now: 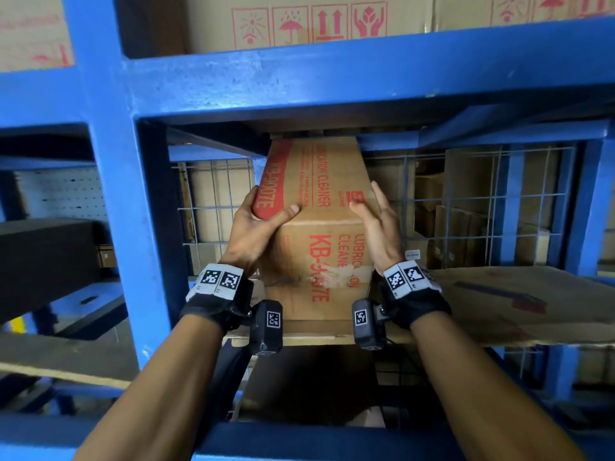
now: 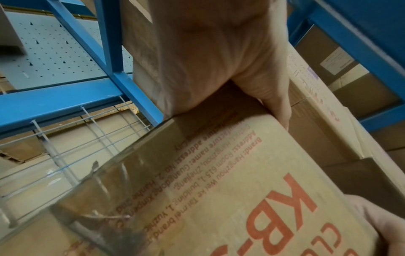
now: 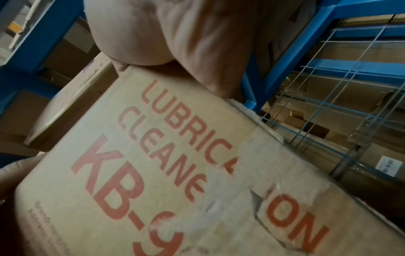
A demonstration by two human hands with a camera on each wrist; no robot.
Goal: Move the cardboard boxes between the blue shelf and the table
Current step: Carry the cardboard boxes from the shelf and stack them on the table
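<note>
A tall brown cardboard box (image 1: 319, 207) with red "KB-9007E" lettering stands on end in the blue shelf (image 1: 299, 78), on its cardboard-lined board. My left hand (image 1: 259, 217) grips the box's upper left corner, thumb on the front face. My right hand (image 1: 372, 211) clasps the upper right corner, fingers along the side. The left wrist view shows the box (image 2: 252, 181) close up under my left hand (image 2: 219, 57). The right wrist view shows the printed box (image 3: 175, 164) with my right hand (image 3: 171, 34) at its top edge.
Larger cardboard boxes (image 1: 309, 21) sit on the level above. A wire mesh panel (image 1: 482, 201) backs the bay, with more boxes behind it. The shelf's blue upright (image 1: 123, 194) stands just left of my hands. Flat cardboard (image 1: 515, 301) lines the board to the right.
</note>
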